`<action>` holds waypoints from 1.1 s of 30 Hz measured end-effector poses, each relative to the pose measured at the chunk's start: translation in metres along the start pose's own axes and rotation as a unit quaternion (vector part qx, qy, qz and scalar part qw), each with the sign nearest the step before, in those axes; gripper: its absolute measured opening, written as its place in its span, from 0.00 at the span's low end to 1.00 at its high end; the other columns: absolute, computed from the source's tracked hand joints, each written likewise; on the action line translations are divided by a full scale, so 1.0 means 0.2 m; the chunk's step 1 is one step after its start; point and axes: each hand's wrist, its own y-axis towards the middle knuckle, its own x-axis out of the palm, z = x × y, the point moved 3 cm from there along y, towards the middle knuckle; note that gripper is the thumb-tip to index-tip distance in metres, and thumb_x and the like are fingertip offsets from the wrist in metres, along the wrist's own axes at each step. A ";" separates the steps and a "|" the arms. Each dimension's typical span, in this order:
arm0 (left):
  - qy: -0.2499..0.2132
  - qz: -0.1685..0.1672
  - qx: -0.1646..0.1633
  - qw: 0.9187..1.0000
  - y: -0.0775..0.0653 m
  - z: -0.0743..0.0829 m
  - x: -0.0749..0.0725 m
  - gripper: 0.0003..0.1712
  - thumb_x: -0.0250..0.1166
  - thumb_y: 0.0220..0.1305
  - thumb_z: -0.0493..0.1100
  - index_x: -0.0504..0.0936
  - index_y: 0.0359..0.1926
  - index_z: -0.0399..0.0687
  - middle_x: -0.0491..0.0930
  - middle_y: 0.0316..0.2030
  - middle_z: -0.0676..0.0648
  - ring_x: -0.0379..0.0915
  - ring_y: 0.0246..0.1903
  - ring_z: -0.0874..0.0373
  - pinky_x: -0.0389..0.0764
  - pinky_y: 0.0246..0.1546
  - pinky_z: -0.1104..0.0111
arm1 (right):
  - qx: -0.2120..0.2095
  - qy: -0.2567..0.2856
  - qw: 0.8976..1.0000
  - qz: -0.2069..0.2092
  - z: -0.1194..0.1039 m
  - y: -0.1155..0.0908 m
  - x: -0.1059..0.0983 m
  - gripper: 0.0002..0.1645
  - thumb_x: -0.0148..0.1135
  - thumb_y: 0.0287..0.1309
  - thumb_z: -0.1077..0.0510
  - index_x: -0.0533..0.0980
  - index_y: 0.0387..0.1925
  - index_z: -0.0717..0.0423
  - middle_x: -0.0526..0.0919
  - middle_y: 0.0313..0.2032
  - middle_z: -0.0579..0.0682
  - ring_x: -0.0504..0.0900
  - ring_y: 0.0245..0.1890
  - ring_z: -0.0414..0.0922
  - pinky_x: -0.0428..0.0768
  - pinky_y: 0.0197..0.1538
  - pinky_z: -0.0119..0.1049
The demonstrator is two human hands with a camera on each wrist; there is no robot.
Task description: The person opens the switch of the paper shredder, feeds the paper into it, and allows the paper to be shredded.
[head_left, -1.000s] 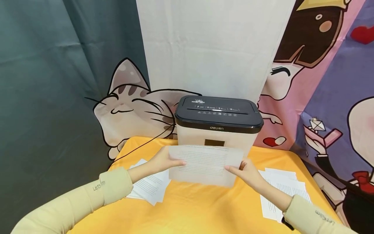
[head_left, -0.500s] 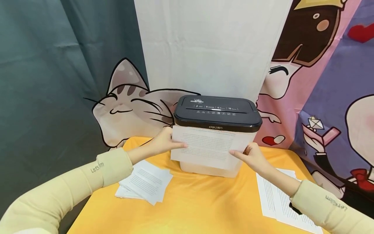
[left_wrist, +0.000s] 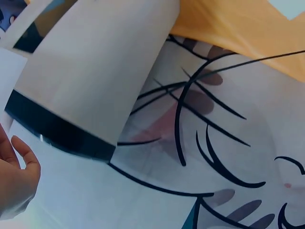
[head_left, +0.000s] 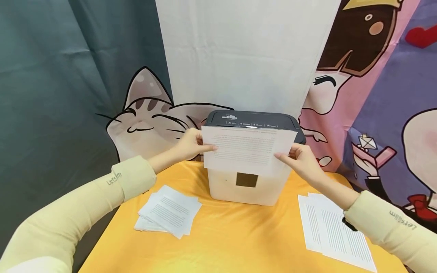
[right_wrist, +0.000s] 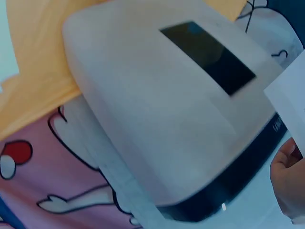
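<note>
A printed sheet of paper is held up by its two side edges in front of the paper shredder. My left hand pinches its left edge, thumb on the near face. At the right edge my right hand grips it the same way. The sheet's top edge covers the front part of the dark shredder lid, and the slot is hidden behind it. In the right wrist view a corner of the sheet shows beside the right hand. The left wrist view shows the left hand near the lid.
A stack of printed sheets lies on the yellow tablecloth at the left. More printed sheets lie at the right, partly under the right forearm. A printed cartoon curtain hangs behind the shredder. A thin dark cable runs past its side.
Both hands have raised the sheet from below the shredder's lid up to lid level. The shredder's front window, covered half a second ago, shows again. The paper stacks stay put.
</note>
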 end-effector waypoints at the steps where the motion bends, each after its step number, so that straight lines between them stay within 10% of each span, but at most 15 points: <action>1: -0.001 0.003 -0.004 1.000 0.01 0.01 -0.01 0.10 0.68 0.47 0.38 0.83 0.32 0.36 0.83 0.30 0.40 0.80 0.26 0.60 0.78 0.26 0.73 | 0.002 0.002 1.000 0.000 -0.01 0.01 -0.01 0.16 0.59 0.52 0.60 0.75 0.41 0.67 0.83 0.30 0.37 0.82 0.28 0.37 0.79 0.31 0.32; 33: 0.063 0.081 0.003 0.995 0.36 0.14 -0.24 0.12 0.64 0.52 0.39 0.82 0.39 0.43 0.82 0.36 0.43 0.79 0.33 0.57 0.75 0.42 0.66 | -0.061 -0.112 0.980 0.151 -0.14 0.37 -0.25 0.12 0.61 0.50 0.58 0.74 0.23 0.66 0.76 0.18 0.32 0.68 0.19 0.33 0.64 0.22 0.24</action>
